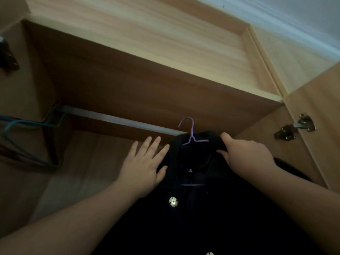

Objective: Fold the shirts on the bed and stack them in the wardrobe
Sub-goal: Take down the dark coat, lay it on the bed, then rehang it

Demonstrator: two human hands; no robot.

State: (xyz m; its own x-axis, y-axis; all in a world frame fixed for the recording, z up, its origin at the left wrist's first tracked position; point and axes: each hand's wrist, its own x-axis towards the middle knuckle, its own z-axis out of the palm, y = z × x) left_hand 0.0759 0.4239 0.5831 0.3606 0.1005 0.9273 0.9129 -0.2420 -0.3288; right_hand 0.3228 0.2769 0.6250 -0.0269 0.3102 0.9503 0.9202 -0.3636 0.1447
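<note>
We see a dark, soft button-front shirt (195,181) on a thin purple wire hanger (191,133), held up just below the metal wardrobe rail (114,118) inside the smooth wood-grain wardrobe (165,85). The right hand (246,155) pinches the collar; the left hand (145,162) rests flat, fingers spread, on the shoulder. We judge the cloth light and limp, best held at collar or shoulders.
</note>
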